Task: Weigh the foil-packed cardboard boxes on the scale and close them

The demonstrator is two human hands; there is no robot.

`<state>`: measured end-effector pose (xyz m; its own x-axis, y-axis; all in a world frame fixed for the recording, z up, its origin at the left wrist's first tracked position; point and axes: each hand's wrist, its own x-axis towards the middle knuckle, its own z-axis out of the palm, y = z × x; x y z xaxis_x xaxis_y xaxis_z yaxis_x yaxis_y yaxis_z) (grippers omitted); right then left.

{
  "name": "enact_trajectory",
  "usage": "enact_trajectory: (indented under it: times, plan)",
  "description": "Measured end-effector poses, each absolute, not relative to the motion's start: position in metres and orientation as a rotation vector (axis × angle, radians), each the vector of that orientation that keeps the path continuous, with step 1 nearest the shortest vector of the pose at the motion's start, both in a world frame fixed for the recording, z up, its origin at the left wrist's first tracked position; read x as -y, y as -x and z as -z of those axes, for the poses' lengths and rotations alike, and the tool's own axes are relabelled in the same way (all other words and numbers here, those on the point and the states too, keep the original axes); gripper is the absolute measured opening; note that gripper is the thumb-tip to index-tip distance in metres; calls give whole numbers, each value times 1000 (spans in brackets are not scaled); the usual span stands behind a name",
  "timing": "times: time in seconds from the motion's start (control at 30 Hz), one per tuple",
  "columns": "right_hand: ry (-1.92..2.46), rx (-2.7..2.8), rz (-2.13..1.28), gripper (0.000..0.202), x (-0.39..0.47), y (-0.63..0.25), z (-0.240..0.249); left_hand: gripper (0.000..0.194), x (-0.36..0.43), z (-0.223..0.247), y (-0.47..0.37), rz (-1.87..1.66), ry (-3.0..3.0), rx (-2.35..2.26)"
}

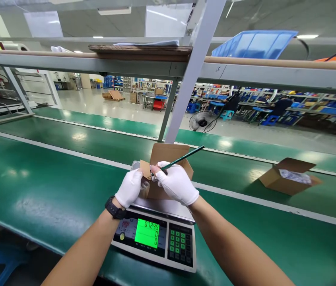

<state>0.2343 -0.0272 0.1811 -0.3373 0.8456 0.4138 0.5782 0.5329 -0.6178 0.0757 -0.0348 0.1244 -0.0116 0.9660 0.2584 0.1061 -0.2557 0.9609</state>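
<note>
Both my hands wear white gloves and meet over an open cardboard box (170, 152) that stands on a digital scale (168, 206). My left hand (130, 186) pinches a side flap (145, 169) of the box. In my right hand (176, 183) is a dark green pencil (182, 158), its back end pointing up to the right and its tip down at the flap. What lies inside the box is mostly hidden behind my hands. The scale's lit green display (146, 233) reads about 0.7245 on its top line.
A second open cardboard box (288, 176) with a plastic-wrapped item stands on the green conveyor to the right. A white post (190, 75) rises behind the scale. Overhead, a shelf carries a blue bin (254, 44). A blue stool (3, 258) is at lower left.
</note>
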Motion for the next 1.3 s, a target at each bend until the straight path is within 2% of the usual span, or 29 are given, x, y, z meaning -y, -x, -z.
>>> enact_trajectory:
  times: [1.07, 1.27, 1.3]
  plan:
    - [1144, 1981, -513, 33, 25, -235, -176, 38, 34, -121, -76, -1388, -1460, -1144]
    - [963, 1575, -719, 35, 32, -237, -172, 41, 35, -119, -73, -1453, -1575, -1031]
    - [918, 1479, -758, 35, 33, -238, -172, 52, 34, -118, -74, -1438, -1613, -1012]
